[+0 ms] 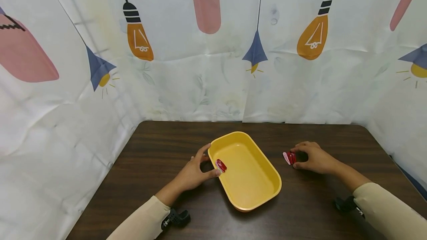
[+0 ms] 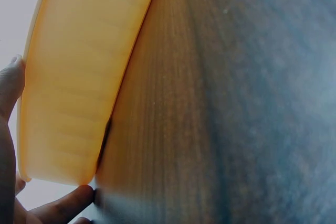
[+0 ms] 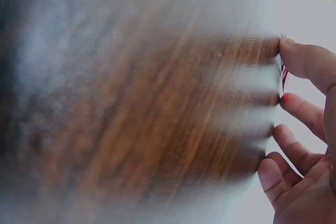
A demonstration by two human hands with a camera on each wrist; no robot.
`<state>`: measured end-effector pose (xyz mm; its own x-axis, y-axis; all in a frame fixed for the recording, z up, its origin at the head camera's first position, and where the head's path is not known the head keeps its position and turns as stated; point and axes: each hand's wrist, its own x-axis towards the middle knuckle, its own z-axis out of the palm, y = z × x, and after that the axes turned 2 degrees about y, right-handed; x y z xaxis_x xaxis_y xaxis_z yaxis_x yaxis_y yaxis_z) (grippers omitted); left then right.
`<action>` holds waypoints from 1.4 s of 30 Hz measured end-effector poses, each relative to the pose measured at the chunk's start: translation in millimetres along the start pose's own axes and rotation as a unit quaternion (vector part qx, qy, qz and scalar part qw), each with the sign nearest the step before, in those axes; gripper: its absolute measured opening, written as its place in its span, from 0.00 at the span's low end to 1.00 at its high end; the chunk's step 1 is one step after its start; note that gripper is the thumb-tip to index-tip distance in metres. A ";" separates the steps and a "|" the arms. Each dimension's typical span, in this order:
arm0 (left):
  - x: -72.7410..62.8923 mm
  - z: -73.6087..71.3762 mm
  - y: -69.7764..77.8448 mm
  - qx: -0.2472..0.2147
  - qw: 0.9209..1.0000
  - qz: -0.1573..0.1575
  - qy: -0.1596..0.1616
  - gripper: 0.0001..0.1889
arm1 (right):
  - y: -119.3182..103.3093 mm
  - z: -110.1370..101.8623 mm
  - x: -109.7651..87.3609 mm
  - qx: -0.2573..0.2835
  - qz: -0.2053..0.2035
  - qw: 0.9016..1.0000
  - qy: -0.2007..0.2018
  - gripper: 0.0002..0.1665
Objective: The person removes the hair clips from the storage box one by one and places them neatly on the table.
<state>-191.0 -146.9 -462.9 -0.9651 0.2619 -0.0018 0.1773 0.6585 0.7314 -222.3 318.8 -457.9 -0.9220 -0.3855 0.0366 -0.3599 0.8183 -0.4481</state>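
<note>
In the head view a yellow plastic tray [image 1: 248, 171] sits on the table. My left hand [image 1: 195, 173] grips its left side, thumb over the rim and fingers along the outside; the left wrist view shows fingers against the tray's outer wall [image 2: 79, 87]. Inside that wall, by the thumb, lie red and pink hair clips [image 1: 221, 165]. To the right of the tray, my right hand [image 1: 313, 158] pinches a small group of red and pink hair clips [image 1: 289, 157] between thumb and forefinger. Its fingertips rest at the tabletop, and only a thin red edge [image 3: 284, 77] shows in the right wrist view.
The dark wood-grain table [image 1: 160, 147] reaches back to a white patterned cloth [image 1: 213, 84] hanging behind it and along the sides. Black wrist straps [image 1: 175, 218] sit at both sleeve cuffs.
</note>
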 end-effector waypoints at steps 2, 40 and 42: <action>-0.1 0.4 -0.8 0.002 1.000 0.000 0.001 0.52 | -0.7 -0.2 0.5 0.000 0.001 1.000 -0.002 0.36; 0.9 -1.1 1.1 0.011 1.000 -0.009 -0.003 0.54 | -64.0 -39.9 40.5 -0.001 -0.065 0.998 -0.005 0.34; 0.6 -0.9 1.1 0.010 1.000 -0.010 -0.004 0.54 | -68.7 -39.7 42.4 0.001 -0.069 0.998 -0.007 0.34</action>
<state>-191.6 -146.7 -461.5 -0.9670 0.2541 -0.0210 0.1623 0.6772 0.7177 -242.3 263.2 -390.2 -0.8615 -0.5004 0.0857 -0.4832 0.7565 -0.4407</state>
